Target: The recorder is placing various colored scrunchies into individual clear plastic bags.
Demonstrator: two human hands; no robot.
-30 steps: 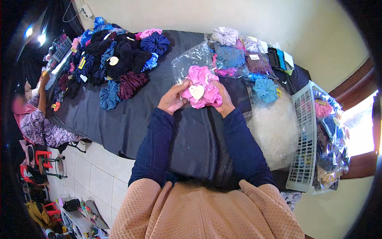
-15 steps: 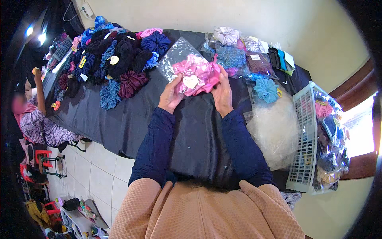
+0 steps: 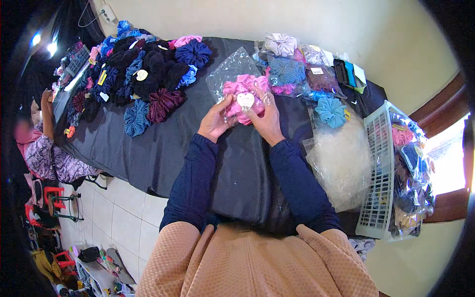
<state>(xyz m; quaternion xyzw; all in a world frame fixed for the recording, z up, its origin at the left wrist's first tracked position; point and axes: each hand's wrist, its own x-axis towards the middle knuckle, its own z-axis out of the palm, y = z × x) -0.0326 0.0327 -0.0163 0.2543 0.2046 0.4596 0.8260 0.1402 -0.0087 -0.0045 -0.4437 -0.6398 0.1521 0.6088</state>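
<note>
From my remote seat, I have the pink scrunchie [image 3: 240, 85] in the middle of the head view, in front of the person, over the dark worktop [image 3: 237, 166]. It seems to lie inside a clear bag [image 3: 228, 63], whose unfilled corner reaches out beyond it, away from the body. The heart-shaped tag [image 3: 245, 100] faces up at me; I take that as deliberate, since it sits flat and central between the hands.

The left hand [image 3: 215, 120] has its grip closed on the near left side, thumb on top. The right hand [image 3: 268, 120] holds the right side, its thumb by the tag's lower edge. I'd guess two grips suit it because soft cloth in slick film would slump from one.

Beyond the right hand, a light-blue scrunchie [image 3: 330, 112] rests at the far end of a stack of clear film [image 3: 341, 166], perhaps weighting it. Past that, the white basket [image 3: 377, 173] has walls that likely stop the slippery packets [image 3: 408, 163] sliding off. Farther back sit bagged scrunchies [image 3: 287, 72], apparently grouped apart from the loose pile [image 3: 131, 74] on the left. At the far left, a co-worker [image 3: 49, 153] sits well apart.
</note>
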